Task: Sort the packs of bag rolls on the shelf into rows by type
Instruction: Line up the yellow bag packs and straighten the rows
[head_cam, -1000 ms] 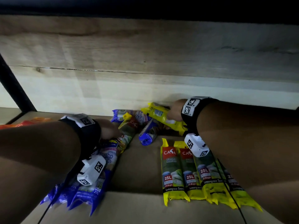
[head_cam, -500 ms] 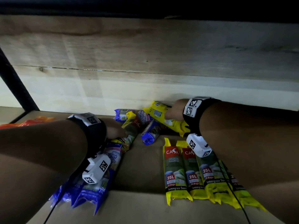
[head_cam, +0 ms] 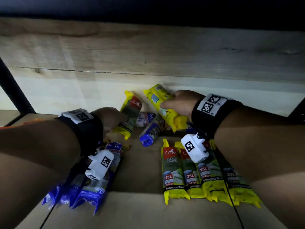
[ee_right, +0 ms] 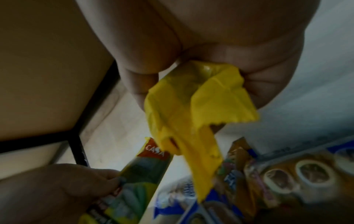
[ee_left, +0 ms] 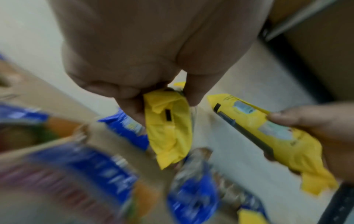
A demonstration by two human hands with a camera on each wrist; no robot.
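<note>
1. Hands at work deep on a wooden shelf [head_cam: 148,212]: the left hand [head_cam: 109,119] grasps a yellow Casa pack [head_cam: 130,113] by its lower end, fingers and thumb curled round the wrapper, its red-label end tilted up toward the back panel [head_cam: 148,52].
2. The right hand [head_cam: 179,103] clutches a second yellow pack [head_cam: 163,106] around its middle, back side showing and tail drooping, lifted off the shelf.
3. Both packs appear raised clear of the unsorted pile [head_cam: 148,128] at the back, probably so they can join their own kind.
4. A row of yellow Casa packs [head_cam: 198,176] lies side by side at front right, labels up, edges touching or overlapping; this looks like the destination for the held pair.
5. A row of blue packs [head_cam: 85,190] lies at front left, partly hidden under the left forearm.
6. Blue packs lie crossed in the pile between the hands, not yet sorted; their number cannot be told.
7. Each wrapper sheathes what reads as rolled bags; the rolls themselves are not visible in the yellow packs.
8. Something orange [head_cam: 24,124] shows at far left, too dim to identify.
</note>
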